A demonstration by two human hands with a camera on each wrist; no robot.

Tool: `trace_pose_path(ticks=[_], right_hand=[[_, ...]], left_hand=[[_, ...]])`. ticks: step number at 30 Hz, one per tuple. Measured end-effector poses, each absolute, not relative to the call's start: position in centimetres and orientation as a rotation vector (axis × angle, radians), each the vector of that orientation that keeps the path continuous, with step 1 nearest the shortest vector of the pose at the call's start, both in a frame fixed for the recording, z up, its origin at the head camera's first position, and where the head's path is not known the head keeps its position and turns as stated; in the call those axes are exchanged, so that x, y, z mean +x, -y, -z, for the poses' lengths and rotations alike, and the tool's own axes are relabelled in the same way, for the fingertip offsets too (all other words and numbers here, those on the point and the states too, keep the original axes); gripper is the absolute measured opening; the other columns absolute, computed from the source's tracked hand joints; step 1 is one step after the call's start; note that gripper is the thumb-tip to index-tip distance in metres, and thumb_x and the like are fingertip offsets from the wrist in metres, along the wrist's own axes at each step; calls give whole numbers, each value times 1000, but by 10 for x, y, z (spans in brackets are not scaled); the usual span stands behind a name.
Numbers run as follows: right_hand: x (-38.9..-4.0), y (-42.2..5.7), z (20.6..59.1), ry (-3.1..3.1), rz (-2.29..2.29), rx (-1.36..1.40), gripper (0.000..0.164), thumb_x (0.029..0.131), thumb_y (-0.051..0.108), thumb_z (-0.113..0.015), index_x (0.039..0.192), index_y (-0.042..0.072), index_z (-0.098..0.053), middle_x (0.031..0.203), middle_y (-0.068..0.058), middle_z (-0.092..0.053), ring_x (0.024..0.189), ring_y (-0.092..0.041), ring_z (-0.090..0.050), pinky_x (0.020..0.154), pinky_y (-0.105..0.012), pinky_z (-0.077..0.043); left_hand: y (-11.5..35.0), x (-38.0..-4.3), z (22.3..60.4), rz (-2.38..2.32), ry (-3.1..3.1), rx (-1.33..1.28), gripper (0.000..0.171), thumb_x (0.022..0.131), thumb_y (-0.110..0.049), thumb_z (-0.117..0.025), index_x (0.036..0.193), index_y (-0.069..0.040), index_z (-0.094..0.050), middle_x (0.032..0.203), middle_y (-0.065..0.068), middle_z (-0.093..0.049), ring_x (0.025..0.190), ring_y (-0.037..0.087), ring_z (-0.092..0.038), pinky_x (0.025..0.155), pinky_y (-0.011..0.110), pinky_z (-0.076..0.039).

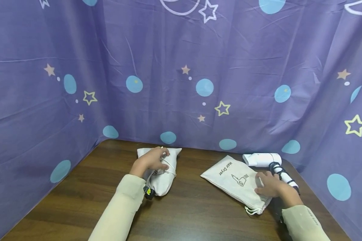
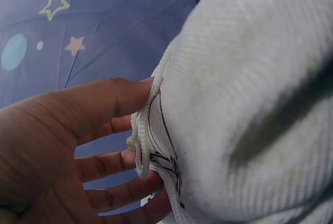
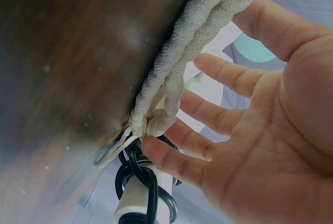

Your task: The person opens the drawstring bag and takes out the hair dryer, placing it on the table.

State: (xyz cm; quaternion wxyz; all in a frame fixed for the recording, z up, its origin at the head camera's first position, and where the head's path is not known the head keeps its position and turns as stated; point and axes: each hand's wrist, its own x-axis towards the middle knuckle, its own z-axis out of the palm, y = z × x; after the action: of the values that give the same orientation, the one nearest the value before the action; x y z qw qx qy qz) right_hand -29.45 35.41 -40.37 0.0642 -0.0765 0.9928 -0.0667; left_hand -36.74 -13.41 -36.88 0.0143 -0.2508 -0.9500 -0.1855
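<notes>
On the left of the table, a bundled white drawstring bag (image 1: 162, 184) has its cord wound round it and a dark print on its side. My left hand (image 1: 152, 160) lies over it, fingers spread and slightly bent; in the left wrist view the thumb and fingertips touch the cord (image 2: 141, 153). To the right, a white bag (image 1: 229, 175) printed "Hair Dryer" lies flat. My right hand (image 1: 269, 184) is at its right side, fingers loosely extended. In the right wrist view those fingers stand near the bag's twisted drawstring (image 3: 179, 57), with nothing gripped.
Beyond the right hand lies a white hair dryer (image 1: 263, 159), its black cable (image 1: 279, 170) wound round the handle. The brown wooden table (image 1: 187, 214) meets a purple patterned curtain (image 1: 169, 113) at the back and both sides.
</notes>
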Motion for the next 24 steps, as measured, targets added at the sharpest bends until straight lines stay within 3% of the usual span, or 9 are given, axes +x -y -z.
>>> trace_pose_path(ticks=[24], right_hand=[[-294,-356,405,-3015,229,-260,68,89,36,-76,139,0,-47,126,-37,-47,111,-62,-44,90,-74,-42]], left_hand=[[88,-354,377,591,2921,-944,48,83,-27,-85,122,-12,-62,104,5,-58,97,19,-54,89,40,-48]])
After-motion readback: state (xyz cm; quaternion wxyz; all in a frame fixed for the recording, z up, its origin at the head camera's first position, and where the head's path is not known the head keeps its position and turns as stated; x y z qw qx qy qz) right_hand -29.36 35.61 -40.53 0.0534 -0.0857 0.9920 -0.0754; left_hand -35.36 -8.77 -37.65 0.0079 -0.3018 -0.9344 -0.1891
